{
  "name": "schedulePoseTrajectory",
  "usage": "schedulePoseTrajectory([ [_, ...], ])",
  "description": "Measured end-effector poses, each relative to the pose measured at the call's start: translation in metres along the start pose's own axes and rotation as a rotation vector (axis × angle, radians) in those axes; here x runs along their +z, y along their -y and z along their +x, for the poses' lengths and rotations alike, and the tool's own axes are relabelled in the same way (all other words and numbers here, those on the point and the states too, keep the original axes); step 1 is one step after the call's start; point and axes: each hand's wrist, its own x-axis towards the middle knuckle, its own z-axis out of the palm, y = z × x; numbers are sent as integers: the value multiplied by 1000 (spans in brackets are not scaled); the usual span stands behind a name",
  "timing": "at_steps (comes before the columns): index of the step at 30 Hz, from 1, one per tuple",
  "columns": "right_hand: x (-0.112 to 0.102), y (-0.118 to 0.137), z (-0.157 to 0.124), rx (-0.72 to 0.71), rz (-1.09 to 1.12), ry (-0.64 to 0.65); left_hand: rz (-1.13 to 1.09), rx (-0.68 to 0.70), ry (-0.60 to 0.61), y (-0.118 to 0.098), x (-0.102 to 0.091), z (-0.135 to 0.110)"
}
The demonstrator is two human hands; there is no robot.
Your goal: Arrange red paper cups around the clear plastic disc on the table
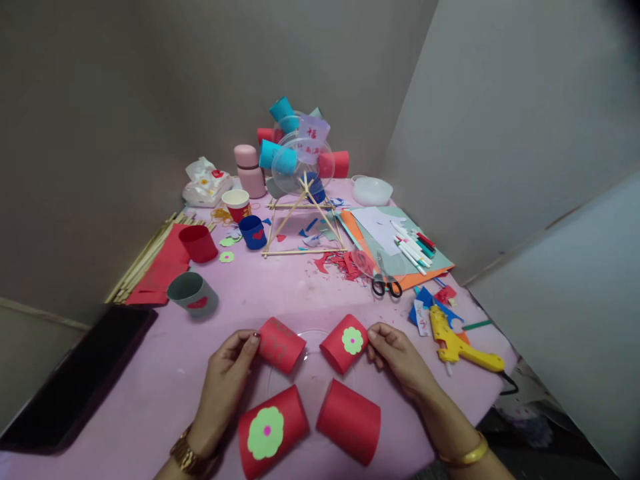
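Observation:
Several red paper cups lie on their sides around a clear plastic disc [313, 377] on the pink table [280, 293]. My left hand [227, 373] pinches the rim of the far-left red cup [281, 345]. My right hand [397, 357] grips the far-right red cup with a green flower sticker [345, 342]. Nearer me lie a red cup with a big green flower [270, 430] and a plain red cup [350, 420]. Neither is touched.
A stick-built wheel model with blue and red cups [300, 167] stands at the back. Scissors [386, 285], markers [415, 248], coloured paper and a yellow glue gun [457, 343] lie right. Loose cups [193, 293], wooden sticks and a black tablet [75, 373] sit left. Walls close in behind and right.

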Motion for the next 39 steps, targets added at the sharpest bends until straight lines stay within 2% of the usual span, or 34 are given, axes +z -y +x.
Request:
schedulePoseTrajectory([
  [27,2,-4,1,-23,-36,16,5,21,37,-1,2,2],
  [39,8,-2,4,-40,-38,-16,-17,20,39,-4,5,1],
])
